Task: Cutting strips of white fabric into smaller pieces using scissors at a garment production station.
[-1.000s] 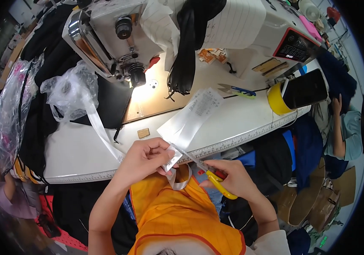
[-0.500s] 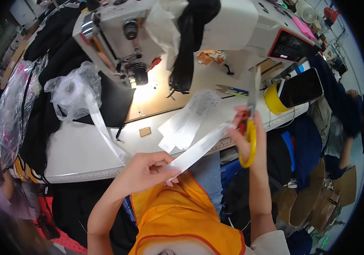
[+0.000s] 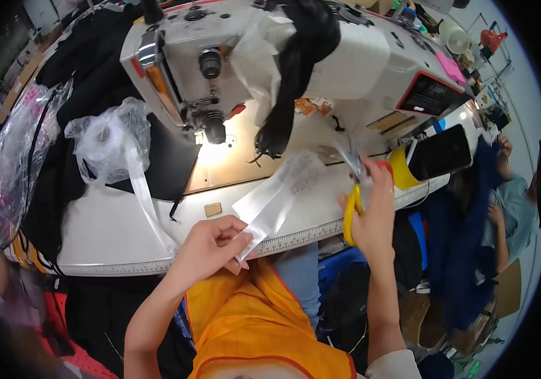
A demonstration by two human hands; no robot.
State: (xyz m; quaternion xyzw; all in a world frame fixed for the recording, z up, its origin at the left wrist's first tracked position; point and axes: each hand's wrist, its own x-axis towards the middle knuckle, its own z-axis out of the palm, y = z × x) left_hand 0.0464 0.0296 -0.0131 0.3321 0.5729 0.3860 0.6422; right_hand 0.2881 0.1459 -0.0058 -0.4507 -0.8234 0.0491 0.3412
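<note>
My left hand (image 3: 217,243) is closed at the table's front edge. Its thumb and fingers pinch the end of a white label strip (image 3: 249,242). Beyond it, several white printed labels (image 3: 302,177) lie overlapping on the table; where the held strip ends among them is hard to tell. To the right, my right hand (image 3: 374,211) is closed round scissors (image 3: 357,174) with yellow and red handles. The scissors' blades point away from me, over the table right of the labels, and are blurred. Another white ribbon (image 3: 143,196) runs from a clear plastic bag (image 3: 109,142) toward my left wrist.
A white sewing machine (image 3: 346,69) with a lit needle area stands across the back, black and white cloth draped over it. A phone (image 3: 441,153) leans on a yellow tape roll (image 3: 400,167) at right. A small wooden block (image 3: 213,209) lies near my left hand. Another person (image 3: 513,208) holds dark cloth.
The strip was stretched between both hands; my right hand has let go of it. The scissors have swung down and left, blades tilting leftward. My left hand has moved slightly left.
</note>
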